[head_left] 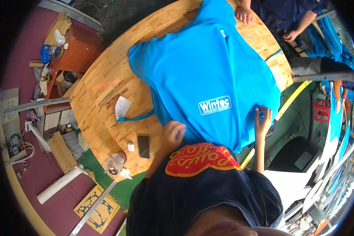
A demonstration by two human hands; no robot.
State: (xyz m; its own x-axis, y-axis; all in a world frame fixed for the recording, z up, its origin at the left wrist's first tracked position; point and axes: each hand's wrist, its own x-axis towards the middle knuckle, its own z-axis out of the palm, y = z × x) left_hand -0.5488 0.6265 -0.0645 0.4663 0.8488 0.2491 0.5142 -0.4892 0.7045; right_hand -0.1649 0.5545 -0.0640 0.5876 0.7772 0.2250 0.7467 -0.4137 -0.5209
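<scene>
A large bright blue cloth cover (185,67), with a white printed patch near its close edge, is spread over the wooden table. My left hand (174,133) hovers by the cover's near left edge, its fingers loosely curled and apart, with nothing seen in them. At the cover's right side my right hand (262,120) is raised with thumb and fingers apart, casting a shadow on the cloth. A blue strap (137,117) trails from the cover's left side. Beside the strap's end lies a written paper slip (122,107).
On the wooden table (102,98) at left are a dark phone (143,146), a small white case (130,146) and a clear plastic cup (114,163). Across the table, a co-worker's hand (244,15) rests on the far edge. An orange cabinet (74,51) stands left.
</scene>
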